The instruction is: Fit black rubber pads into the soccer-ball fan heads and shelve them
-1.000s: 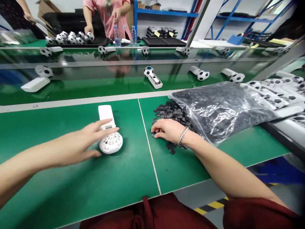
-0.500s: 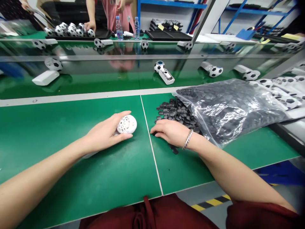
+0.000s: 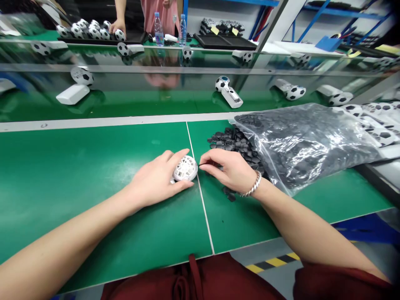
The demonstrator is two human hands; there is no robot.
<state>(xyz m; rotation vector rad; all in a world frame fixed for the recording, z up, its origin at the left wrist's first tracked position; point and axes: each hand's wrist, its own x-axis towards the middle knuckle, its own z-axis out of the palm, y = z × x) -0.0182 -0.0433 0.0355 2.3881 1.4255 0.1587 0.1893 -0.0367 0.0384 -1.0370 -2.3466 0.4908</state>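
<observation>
My left hand [image 3: 159, 179] is closed round a white round plastic housing with a football-pattern lattice [image 3: 185, 168], thumb and fingers on either side of it. The part of the housing under my palm is hidden. Right beside it, my right hand [image 3: 226, 168] pinches a small black plastic piece [image 3: 201, 164], seen edge-on between thumb and forefinger. Behind that hand, a heap of loose black pieces [image 3: 237, 143] spills from the mouth of a clear plastic bag [image 3: 309, 141] full of them.
Beyond the green table [image 3: 78, 162], white devices with football-patterned heads [image 3: 233, 96] lie along a green conveyor [image 3: 143, 102]. More such devices [image 3: 383, 129] are stacked at the right. Across the line, a person's hand [image 3: 118, 27] touches a football-patterned ball in a black tray [image 3: 93, 41].
My left hand has moved right with the housing, and its lattice now faces up more. My right hand has lifted off the heap with a black piece. Devices on the conveyor have shifted right.
</observation>
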